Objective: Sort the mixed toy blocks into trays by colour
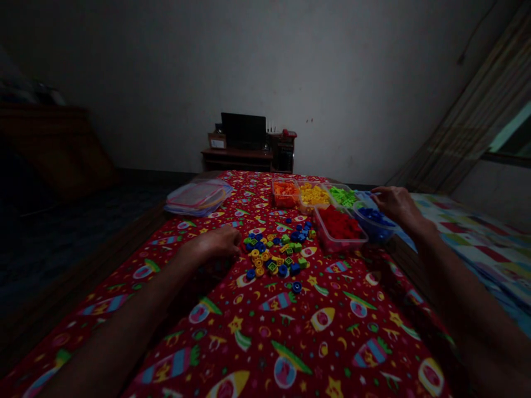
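My left hand (219, 241) is closed and rests on the red patterned cloth, at the left edge of a loose pile of small toy building blocks (265, 257) in blue, yellow and green. Whether a block is inside its curled fingers is hidden. My right hand (396, 204) is over the far right rim of a round clear tub of blue blocks (375, 218). Its fingertips are pinched together; anything between them is too small and dark to make out. One blue block (296, 287) lies apart, nearer to me than the pile.
Clear boxes hold red (340, 226), orange (286, 190), yellow (314, 194) and green (342, 195) blocks. Stacked clear lids (199, 198) lie at the table's far left. Beyond the table are a desk with a monitor (244, 131) and, at right, a bed (477, 237).
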`<state>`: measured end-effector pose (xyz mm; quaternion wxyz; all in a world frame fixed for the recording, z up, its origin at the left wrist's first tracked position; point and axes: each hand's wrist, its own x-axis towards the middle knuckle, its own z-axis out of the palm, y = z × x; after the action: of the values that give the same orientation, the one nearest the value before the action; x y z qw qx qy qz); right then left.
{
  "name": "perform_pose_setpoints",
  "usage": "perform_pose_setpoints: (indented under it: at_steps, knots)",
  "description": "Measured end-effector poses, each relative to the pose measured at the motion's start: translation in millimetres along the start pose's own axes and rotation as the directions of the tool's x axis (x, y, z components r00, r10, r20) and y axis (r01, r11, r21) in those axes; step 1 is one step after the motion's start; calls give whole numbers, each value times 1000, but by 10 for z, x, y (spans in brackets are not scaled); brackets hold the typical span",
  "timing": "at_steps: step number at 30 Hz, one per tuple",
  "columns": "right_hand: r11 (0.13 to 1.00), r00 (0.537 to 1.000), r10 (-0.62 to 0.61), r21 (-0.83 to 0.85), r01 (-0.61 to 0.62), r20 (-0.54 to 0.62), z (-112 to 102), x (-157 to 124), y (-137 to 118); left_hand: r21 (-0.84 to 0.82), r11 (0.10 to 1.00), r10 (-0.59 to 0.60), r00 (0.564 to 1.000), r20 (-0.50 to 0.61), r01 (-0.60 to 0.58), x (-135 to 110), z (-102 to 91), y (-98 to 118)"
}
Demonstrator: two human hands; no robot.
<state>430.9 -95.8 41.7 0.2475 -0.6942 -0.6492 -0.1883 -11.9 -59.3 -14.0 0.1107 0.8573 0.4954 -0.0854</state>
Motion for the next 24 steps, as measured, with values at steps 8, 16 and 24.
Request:
perform_pose_setpoints:
  at_steps: [8,16,24]
  knots:
    - [897,879,-405,296,329,251,152,-327,-1377,-119,993,3,990,-140,-20,26,67,-49]
    - [733,537,-673,555,393,508,627,-619,-2246,-163,987,0,997,-74,-12,117,127,-19]
    - [759,550,-635,570,315,542,599,-608,-2236,-139,987,64,994,-86,-76,169,196,-34]
